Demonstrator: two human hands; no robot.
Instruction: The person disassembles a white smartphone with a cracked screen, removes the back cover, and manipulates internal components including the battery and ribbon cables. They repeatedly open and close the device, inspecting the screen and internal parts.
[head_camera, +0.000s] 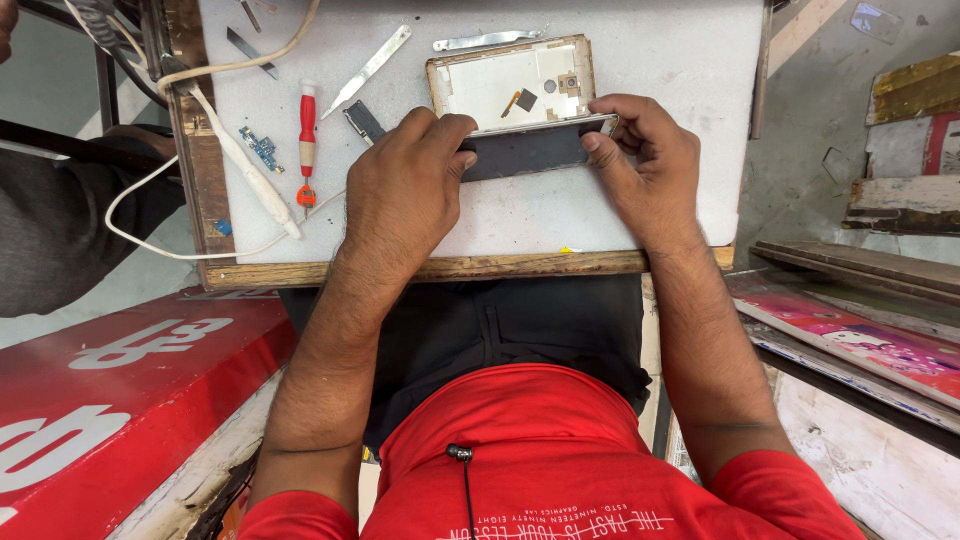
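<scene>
White foam sheeting covers the desk (560, 215), which has a wooden edge along its near side. At the far left of the surface, a white cable (150, 190) loops off the desk edge, and a white pen-shaped tool (245, 165) lies diagonally beside it. Just right of that tool sits a small blue circuit board (262, 148). Next comes a red-handled screwdriver (307, 140), lying with its tip toward you. Right of it, a metal spatula tool (368, 70) lies on a slant, and a small dark part (362, 121) rests just beside your left hand.

Your left hand (405, 190) is closed on the left end of the dark phone screen panel (525, 150), thumb and fingertips pinching its edge. The panel stands on its long edge, tilted up from the desk, directly in front of the opened phone frame (510, 80). The frame lies flat with its pale interior facing up; a small dark square component and a short orange strip show inside it. A thin metal strip (485, 41) lies just beyond the frame.

Your right hand (645, 165) grips the right end of the same panel, fingers curled over its top corner. Both hands hold the panel between them at the centre of the desk.
</scene>
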